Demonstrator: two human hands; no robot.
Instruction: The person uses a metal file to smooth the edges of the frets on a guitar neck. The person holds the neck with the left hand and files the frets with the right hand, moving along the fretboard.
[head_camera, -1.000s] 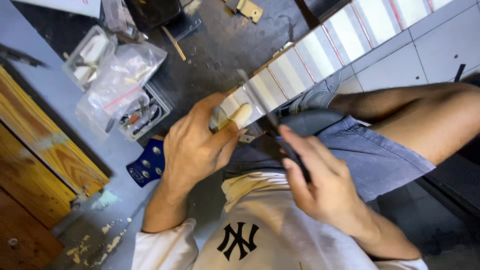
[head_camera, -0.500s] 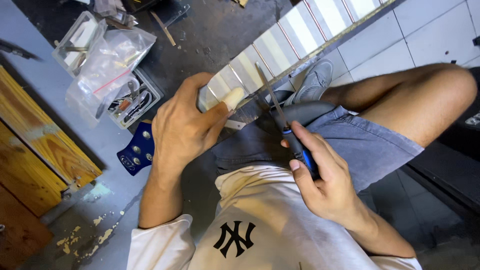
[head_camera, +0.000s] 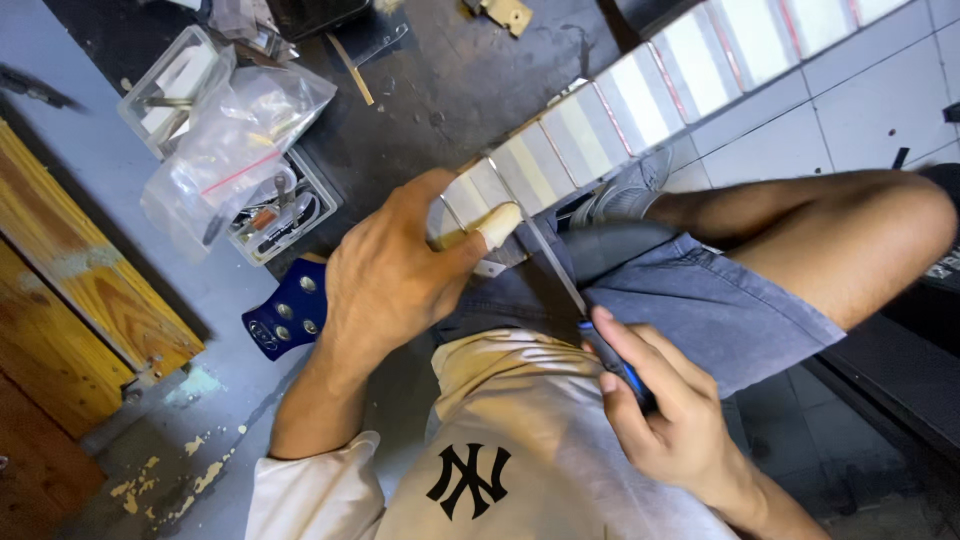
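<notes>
A guitar neck (head_camera: 640, 100) lies across my lap, its fretboard covered in pale tape strips between the frets. The blue headstock (head_camera: 285, 315) sticks out at the lower left. My left hand (head_camera: 395, 275) grips the neck near the first frets, a taped thumb pressed on the board. My right hand (head_camera: 665, 410) holds a thin metal file with a blue handle (head_camera: 550, 260); its tip rests on a fret close to my left thumb.
A clear plastic bag (head_camera: 235, 140) and small parts trays (head_camera: 290, 215) lie on the dark floor at the upper left. Wooden boards (head_camera: 70, 270) stand along the left. White tiles (head_camera: 850, 110) lie at the upper right. My bare knee (head_camera: 850, 235) rises at the right.
The view has shifted and the neck now sits further right. My right hand has drawn back down the file's handle, and the file's tip stays on the fret by my left thumb.
</notes>
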